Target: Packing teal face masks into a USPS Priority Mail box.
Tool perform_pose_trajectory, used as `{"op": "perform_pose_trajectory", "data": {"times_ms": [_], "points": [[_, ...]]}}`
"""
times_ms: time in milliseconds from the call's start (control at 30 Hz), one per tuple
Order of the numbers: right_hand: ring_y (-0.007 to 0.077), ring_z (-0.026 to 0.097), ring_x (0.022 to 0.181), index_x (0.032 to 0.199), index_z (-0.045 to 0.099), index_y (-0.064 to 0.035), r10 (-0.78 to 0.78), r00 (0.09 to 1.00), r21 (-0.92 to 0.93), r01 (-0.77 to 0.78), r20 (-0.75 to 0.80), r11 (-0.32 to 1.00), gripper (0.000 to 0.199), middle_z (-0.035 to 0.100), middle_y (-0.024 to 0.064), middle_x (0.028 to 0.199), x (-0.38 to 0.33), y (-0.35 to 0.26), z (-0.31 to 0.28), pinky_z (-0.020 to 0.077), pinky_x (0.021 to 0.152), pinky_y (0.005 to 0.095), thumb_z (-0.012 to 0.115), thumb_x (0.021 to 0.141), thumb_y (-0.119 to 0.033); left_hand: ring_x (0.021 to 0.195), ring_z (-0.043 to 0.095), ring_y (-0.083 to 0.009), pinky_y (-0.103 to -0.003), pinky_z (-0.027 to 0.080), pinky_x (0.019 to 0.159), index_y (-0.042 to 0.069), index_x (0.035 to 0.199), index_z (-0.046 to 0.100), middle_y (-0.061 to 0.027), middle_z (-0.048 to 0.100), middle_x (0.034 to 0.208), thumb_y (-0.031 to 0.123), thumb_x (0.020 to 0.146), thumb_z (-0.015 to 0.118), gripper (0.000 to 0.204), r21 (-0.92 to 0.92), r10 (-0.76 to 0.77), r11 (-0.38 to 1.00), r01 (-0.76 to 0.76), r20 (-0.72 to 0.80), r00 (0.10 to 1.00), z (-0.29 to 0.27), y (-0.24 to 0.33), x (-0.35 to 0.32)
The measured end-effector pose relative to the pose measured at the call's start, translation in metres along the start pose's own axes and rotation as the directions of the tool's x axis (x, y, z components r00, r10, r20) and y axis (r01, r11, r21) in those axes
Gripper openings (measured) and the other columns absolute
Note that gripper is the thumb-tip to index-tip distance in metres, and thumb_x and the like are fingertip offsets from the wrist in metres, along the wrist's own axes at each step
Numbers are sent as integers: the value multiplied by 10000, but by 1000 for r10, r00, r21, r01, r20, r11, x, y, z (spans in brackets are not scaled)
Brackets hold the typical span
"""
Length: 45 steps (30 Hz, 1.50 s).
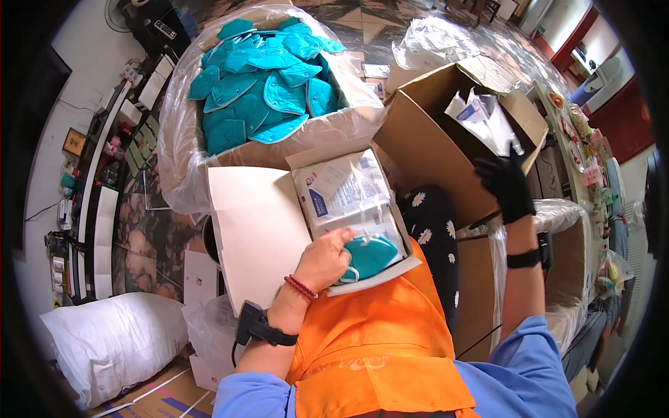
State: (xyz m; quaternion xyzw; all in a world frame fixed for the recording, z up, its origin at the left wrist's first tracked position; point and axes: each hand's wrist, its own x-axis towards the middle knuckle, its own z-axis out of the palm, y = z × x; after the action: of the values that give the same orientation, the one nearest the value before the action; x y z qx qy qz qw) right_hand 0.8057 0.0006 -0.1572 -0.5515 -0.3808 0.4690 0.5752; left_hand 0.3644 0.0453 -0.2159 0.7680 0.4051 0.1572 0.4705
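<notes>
An open white carton rests on my lap, holding clear plastic packets with white and blue printing. On the packets at its near end lies a teal folded face mask with white ear loops. My bare left hand is closed at the mask's left edge; its thumb is hidden. My right hand, in a black glove, reaches over a brown cardboard box. Its fingers are apart, close beside a white plastic packet in that box; whether they touch it is unclear.
A plastic-lined box heaped with teal masks stands ahead on the left. Clear plastic packaging sits at the back. Another plastic-lined carton is at my right. A stuffed white sack lies at the lower left.
</notes>
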Motion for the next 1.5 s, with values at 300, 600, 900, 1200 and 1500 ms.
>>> {"op": "perform_pose_trajectory", "data": {"times_ms": [300,600,900,1200,1500], "points": [[308,668,1099,1231,670,-55,-249,793,-620,595,555,512,454,682,175,1180,5,25,248,528,950,385,801,808,-156,988,667,-363,-450,528,860,81,1066,701,-157,698,1042,69,783,529,331,351,39,920,-176,363,931,1,13,-6],[323,700,984,1206,657,-65,-32,710,-703,702,704,118,387,700,174,1101,36,57,279,566,782,396,702,828,-134,1131,594,-383,-415,474,1024,-5,1212,629,-212,611,1195,173,827,662,425,1,201,979,-203,116,973,-27,6,-14],[341,704,856,979,725,-125,-186,831,-780,556,524,288,134,720,148,895,40,3,266,548,727,428,673,855,-128,1243,567,-248,-402,508,988,29,1252,596,-143,506,1391,149,915,626,358,-570,203,793,-213,-82,976,-96,17,-20],[323,634,934,1071,611,-74,-224,687,-715,696,691,-71,333,636,146,974,25,59,287,485,778,434,707,757,-131,1185,554,-249,-395,440,1007,47,1026,713,-88,638,1179,88,773,710,257,832,302,543,111,-317,899,-31,-24,20],[348,653,932,1248,588,-31,-186,710,-723,691,679,-1,563,646,186,1048,18,59,271,502,783,440,723,711,-130,1152,604,-317,-450,468,982,-32,1010,740,-177,659,1181,162,750,716,325,772,251,634,47,-263,932,-40,-10,26]]}}
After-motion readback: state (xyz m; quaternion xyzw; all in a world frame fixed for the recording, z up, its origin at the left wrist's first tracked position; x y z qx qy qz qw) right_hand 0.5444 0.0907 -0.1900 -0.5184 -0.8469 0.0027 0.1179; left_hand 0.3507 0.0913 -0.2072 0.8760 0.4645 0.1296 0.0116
